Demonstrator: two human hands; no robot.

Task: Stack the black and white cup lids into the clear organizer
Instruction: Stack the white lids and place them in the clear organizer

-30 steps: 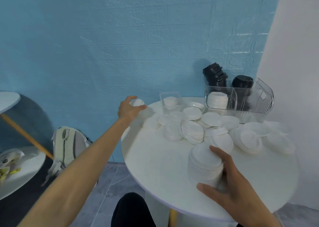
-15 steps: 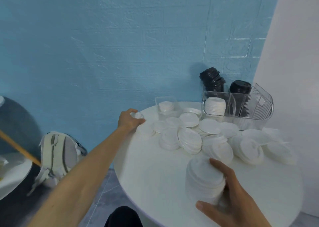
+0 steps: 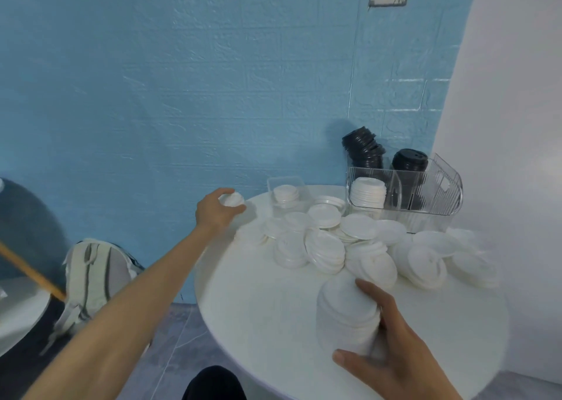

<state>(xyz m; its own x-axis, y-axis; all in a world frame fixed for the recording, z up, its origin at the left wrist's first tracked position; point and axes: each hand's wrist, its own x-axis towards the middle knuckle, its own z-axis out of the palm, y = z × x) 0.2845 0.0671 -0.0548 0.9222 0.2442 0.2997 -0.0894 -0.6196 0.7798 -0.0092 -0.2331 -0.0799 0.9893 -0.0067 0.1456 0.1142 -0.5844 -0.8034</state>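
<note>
Blue textured wall backs a round white table point(image 3: 258, 317), where the left hand point(image 3: 214, 209), arm stretched far out, curls around a small white lid point(image 3: 231, 200) at the table's far edge. The right hand point(image 3: 392, 351) grips a tall stack of white lids point(image 3: 345, 311) near the front. Loose white lids point(image 3: 325, 247) blur together before the clear organizer point(image 3: 438, 192), holding black lids point(image 3: 363, 150) and white ones.

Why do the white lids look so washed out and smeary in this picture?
In the head view, white lids on a white table leave little contrast, so edges melt together; the stack under the right hand is soft and blurred; the wide lens bends the wall lines; the black lids cast a faint shadow on the blue wall.
</note>
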